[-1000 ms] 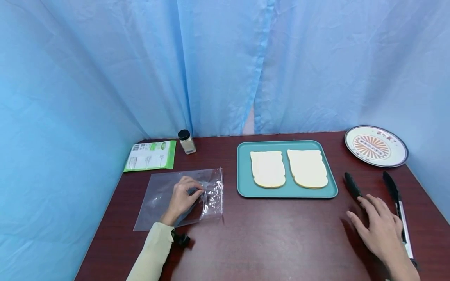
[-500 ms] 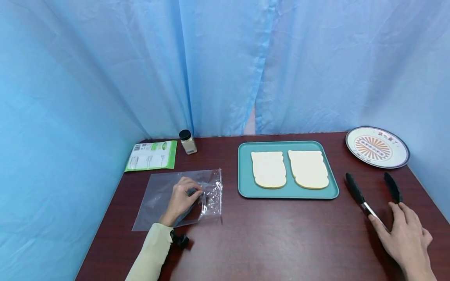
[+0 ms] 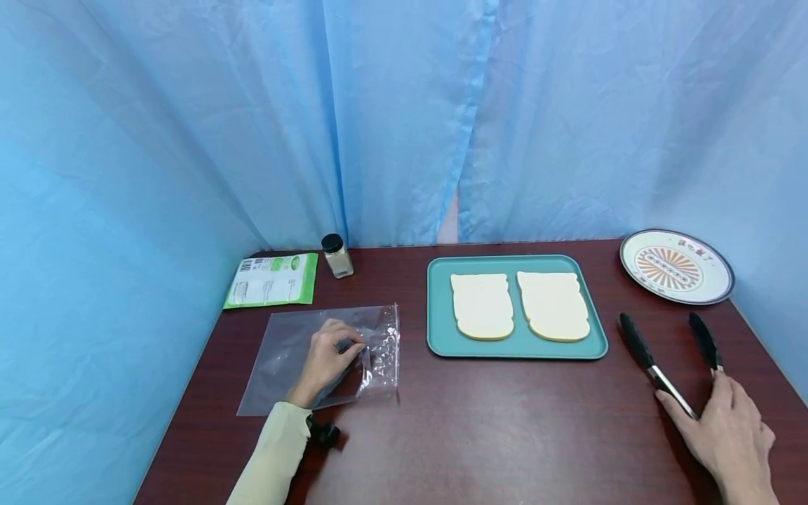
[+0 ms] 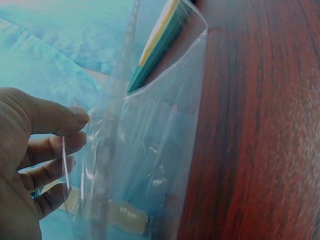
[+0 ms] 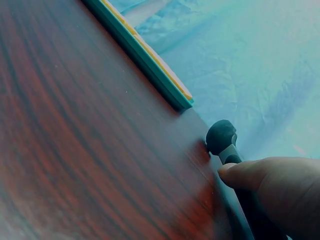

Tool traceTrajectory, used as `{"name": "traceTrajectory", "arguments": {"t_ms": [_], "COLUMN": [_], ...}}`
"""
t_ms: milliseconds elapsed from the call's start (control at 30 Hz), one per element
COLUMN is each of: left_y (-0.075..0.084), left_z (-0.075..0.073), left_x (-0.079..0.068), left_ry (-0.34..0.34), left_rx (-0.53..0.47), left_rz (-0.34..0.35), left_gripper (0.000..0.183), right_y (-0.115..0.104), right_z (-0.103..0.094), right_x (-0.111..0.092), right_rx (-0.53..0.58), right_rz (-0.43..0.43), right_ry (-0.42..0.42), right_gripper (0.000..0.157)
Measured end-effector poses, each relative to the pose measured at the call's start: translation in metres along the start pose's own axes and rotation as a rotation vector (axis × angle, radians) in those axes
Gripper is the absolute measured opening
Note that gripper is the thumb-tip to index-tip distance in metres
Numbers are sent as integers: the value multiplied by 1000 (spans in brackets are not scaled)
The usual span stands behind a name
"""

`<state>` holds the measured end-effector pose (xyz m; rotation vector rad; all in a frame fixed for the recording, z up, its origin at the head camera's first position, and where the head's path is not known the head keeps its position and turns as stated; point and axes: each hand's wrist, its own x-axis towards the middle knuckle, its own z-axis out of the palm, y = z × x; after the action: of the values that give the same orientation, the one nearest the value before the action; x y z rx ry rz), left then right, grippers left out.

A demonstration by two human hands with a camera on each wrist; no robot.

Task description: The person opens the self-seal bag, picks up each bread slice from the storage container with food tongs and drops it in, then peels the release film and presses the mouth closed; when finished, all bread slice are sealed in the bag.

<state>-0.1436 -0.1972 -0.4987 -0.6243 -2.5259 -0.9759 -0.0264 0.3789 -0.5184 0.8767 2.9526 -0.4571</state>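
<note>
In the head view, my left hand (image 3: 326, 358) pinches the film of a clear zip bag (image 3: 278, 372) lying on the table. In the left wrist view, the thumb and index finger hold the film of that bag (image 4: 155, 150) near its zip strip. My right hand (image 3: 729, 428) grips a pair of tongs (image 3: 672, 393) with black tips and metal arms, spread wide. Its thumb lies along the left arm and the fingers are over the right one. The right wrist view shows the thumb (image 5: 280, 190) on the tongs (image 5: 220, 137); the other fingers are hidden there.
A teal tray (image 3: 435, 340) holds two bread slices, one on the left (image 3: 482, 305) and one on the right (image 3: 553, 305). A patterned plate (image 3: 716, 287) sits back right. Back left are a green-and-white packet (image 3: 271, 280) and a black-lidded jar (image 3: 337, 258). Blue curtains (image 3: 391, 126) surround the table.
My right hand moved right and back from above the tongs' left arm, and it now grips both arms. The left hand and the bag look unchanged.
</note>
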Motion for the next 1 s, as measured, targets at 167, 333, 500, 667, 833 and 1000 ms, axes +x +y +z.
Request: {"name": "traceTrajectory", "arguments": {"t_ms": [167,333,500,667,833,1000], "left_y": [0,0,0,1,0,-1], "left_z": [0,0,0,1,1,2], "left_x": [0,1,1,1,1,0], "left_ry": [-14,-21,-7,-14,-8,2], "left_rx": [-6,-8,-12,-11,-2,-8], "left_rz": [-24,-44,-31,-41,-22,-5], "left_gripper": [9,9,9,10,11,11], "right_y": [-1,-1,1,0,-4,-8], "right_z": [0,1,4,4,2,-1], "right_x": [0,-1,-2,-2,-3,-5], "right_rx": [-15,-23,-44,-60,-49,-24], "right_rz": [23,8,-14,28,71,106], "right_ry": [-17,8,69,50,13,-6], "right_gripper": [113,117,120,122,120,118]}}
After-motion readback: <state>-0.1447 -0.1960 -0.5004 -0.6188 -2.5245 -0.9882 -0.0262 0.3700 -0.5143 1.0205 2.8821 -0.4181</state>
